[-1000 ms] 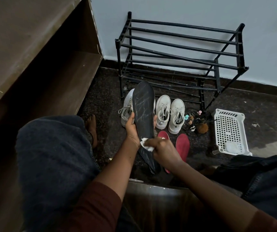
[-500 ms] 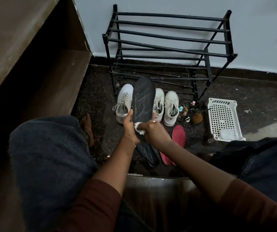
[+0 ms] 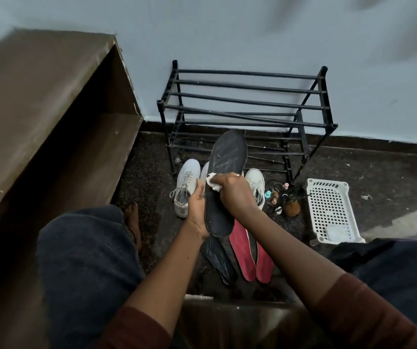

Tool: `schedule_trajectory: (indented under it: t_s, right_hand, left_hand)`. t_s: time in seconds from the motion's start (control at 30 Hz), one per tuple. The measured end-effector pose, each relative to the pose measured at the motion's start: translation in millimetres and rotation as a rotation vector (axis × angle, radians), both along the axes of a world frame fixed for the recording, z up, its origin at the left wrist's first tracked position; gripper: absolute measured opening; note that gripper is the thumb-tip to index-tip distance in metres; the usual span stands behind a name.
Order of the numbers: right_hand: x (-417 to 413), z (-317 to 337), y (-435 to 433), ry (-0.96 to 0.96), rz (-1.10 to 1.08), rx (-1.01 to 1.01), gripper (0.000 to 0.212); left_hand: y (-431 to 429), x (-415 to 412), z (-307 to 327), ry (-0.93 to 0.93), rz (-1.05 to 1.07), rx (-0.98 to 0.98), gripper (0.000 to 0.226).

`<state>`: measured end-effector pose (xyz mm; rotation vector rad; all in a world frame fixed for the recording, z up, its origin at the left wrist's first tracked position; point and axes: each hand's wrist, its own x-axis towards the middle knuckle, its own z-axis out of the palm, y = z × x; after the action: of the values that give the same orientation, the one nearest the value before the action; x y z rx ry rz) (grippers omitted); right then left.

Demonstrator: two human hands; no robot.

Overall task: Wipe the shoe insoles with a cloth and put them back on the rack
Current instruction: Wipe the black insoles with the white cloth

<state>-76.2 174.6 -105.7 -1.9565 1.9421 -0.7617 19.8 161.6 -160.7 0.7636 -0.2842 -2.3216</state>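
The left grip [image 3: 197,211] grasps the black insole [image 3: 229,157] near its heel; the right grip [image 3: 235,195] pinches a white cloth [image 3: 213,183] against it.

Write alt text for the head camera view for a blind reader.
A person's left hand holds a black insole while the right hand presses a white cloth to it. Red insoles lie below; white sneakers and a black rack stand beyond.

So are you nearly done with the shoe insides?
Not nearly. Done: nothing sure, no insole lies on the rack. In hand: the left hand holds a black insole and the right hand rubs it with the cloth. Left: a second black insole and two red insoles lie on the floor, and all must go onto the rack.
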Motion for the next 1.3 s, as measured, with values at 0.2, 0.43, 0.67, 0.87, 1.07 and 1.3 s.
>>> schedule_trajectory:
  t_s: [0.2, 0.43, 0.67, 0.87, 1.07, 1.3]
  right_hand:
    - [5.8, 7.7, 38.0, 0.036, 0.200, -0.050, 0.026]
    - [-13.5, 20.9, 4.0, 0.036, 0.127, -0.089, 0.027]
    - [-30.2, 42.9, -25.6, -0.124, -0.084, 0.179, 0.021]
    - [-46.9, 69.5, -27.3, -1.218, -0.145, 0.520, 0.022]
    - [-56.4, 78.5, -32.0, -0.817, 0.161, 0.652, 0.009]
    - [-33.3, 48.6, -34.9, 0.047, -0.025, 0.098, 0.035]
  left_hand:
    - [-20.0, -2.7, 16.3, 0.065, 0.007, 0.027, 0.094]
    - [-19.4, -16.1, 27.1, -0.017, -0.020, 0.039, 0.089]
    - [-19.8, -12.7, 41.4, 0.016, -0.079, -0.008, 0.085]
    - [-24.5, -7.9, 51.4, 0.021, -0.049, -0.075, 0.081]
    - [-26.9, -12.9, 47.2, 0.050, -0.060, -0.080, 0.074]
    - [-23.0, -14.7, 49.4, 0.126, -0.023, -0.031, 0.064]
